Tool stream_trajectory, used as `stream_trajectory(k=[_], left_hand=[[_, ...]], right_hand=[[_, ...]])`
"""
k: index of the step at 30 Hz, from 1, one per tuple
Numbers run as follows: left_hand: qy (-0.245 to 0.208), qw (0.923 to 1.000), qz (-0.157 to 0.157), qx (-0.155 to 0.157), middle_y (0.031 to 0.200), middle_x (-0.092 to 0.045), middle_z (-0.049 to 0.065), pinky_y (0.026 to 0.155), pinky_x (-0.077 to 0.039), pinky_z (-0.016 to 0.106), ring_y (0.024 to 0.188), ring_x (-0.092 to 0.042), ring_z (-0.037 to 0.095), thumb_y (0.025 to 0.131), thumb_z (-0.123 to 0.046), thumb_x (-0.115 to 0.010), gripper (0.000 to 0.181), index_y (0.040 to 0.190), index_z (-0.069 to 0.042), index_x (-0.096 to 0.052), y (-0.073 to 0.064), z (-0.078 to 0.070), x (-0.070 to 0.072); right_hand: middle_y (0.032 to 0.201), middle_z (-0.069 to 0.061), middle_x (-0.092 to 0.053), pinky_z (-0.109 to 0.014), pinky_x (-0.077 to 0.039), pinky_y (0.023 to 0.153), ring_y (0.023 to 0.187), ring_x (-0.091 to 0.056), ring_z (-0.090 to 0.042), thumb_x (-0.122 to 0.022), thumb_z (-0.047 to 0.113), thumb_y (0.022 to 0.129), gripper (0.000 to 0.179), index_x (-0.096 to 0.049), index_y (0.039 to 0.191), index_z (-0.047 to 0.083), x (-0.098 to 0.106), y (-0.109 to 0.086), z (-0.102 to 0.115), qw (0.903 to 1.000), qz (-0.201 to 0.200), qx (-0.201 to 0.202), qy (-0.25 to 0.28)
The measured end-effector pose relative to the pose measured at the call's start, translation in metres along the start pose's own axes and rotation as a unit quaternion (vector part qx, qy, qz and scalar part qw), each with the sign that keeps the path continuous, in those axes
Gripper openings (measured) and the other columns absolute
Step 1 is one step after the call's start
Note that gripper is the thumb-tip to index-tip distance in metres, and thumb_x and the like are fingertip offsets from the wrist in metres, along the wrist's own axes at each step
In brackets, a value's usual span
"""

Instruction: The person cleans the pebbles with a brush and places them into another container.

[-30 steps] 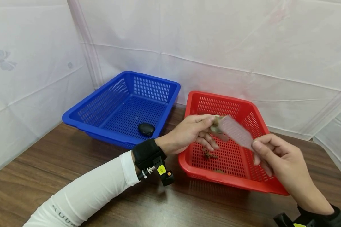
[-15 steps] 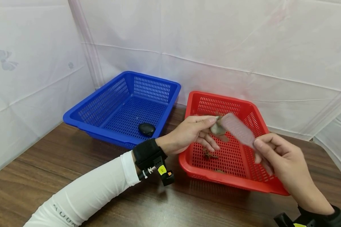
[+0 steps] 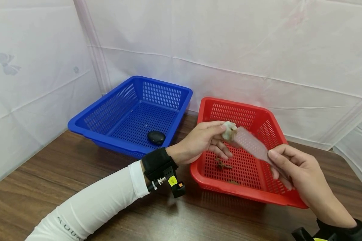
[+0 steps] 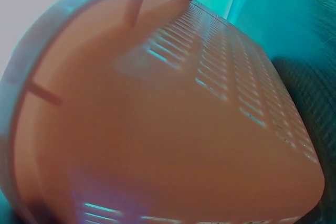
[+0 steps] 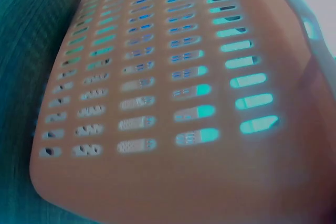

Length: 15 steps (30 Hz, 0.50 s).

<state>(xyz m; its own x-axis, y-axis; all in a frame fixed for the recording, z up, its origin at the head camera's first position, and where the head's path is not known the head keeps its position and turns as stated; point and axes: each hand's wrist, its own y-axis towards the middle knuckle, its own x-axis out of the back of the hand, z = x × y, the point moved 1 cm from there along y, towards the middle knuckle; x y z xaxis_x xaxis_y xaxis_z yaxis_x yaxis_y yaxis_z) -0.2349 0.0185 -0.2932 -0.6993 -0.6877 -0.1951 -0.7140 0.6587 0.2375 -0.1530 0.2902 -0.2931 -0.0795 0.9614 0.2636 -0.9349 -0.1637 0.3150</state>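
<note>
In the head view my left hand [image 3: 208,139] pinches a pale, rounded stone [image 3: 229,131] with brown patches, between thumb and forefinger, above the red basket. From the right, my right hand [image 3: 298,172] grips the narrow end of a flat, translucent pinkish tool [image 3: 251,144], perhaps a brush. Its wide end meets the stone's right side. Beneath them, brown crumbs [image 3: 222,164] lie on the floor of the red basket [image 3: 244,191]. Both wrist views show the basket's slotted outer wall [image 4: 157,140] up close, and neither hand appears there.
To the left, a blue basket [image 3: 93,135] holds a smooth black stone [image 3: 156,137] in its near right corner. Both baskets stand on a brown wood-grain table [image 3: 114,201]. White sheeting [image 3: 229,40] hangs behind and at the left.
The stone has turned between my left fingers, showing a paler face with a brown patch. My right hand has shifted the tool's wide end back and forth, now lower against the stone.
</note>
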Motion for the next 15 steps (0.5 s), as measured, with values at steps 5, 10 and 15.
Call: stream_trajectory(k=[5,10,15], left_hand=[[0.002,1.0000,0.003,-0.002,0.118,-0.071,0.027,0.078,-0.065,0.041,0.077,-0.075,0.018,0.117,-0.016,-0.035,0.043,0.153,0.003,-0.049,0.0011,-0.0009,-0.0004],[0.007,0.9999,0.014,-0.001,0.118,-0.072,0.031,0.076,-0.065,0.035,0.077,-0.075,0.017,0.116,-0.016,-0.033,0.044,0.152,0.004,-0.050,0.0004,-0.0011,-0.0003],[0.007,1.0000,0.003,-0.004,0.118,-0.072,0.031,0.075,-0.064,0.034,0.076,-0.074,0.016,0.117,-0.017,-0.033,0.045,0.150,0.006,-0.050,0.0000,-0.0008,-0.0002]], right_hand=[[0.068,-0.008,-0.059,-0.042,-0.025,0.038,0.046,-0.034,-0.026,-0.060,0.011,0.110,0.015,-0.066,0.099,0.003,0.0018,0.0027,0.0007,0.9985,0.003,-0.045,-0.032],[0.066,-0.005,-0.061,-0.043,-0.014,0.039,0.046,-0.030,-0.025,-0.062,0.015,0.109,0.018,-0.066,0.096,0.005,0.0055,0.0054,-0.0012,0.9961,-0.049,-0.061,0.041],[0.067,-0.007,-0.060,-0.039,-0.013,0.037,0.045,-0.027,-0.026,-0.053,0.004,0.111,0.017,-0.065,0.099,0.001,0.0057,0.0041,-0.0013,0.9952,-0.033,0.001,0.092]])
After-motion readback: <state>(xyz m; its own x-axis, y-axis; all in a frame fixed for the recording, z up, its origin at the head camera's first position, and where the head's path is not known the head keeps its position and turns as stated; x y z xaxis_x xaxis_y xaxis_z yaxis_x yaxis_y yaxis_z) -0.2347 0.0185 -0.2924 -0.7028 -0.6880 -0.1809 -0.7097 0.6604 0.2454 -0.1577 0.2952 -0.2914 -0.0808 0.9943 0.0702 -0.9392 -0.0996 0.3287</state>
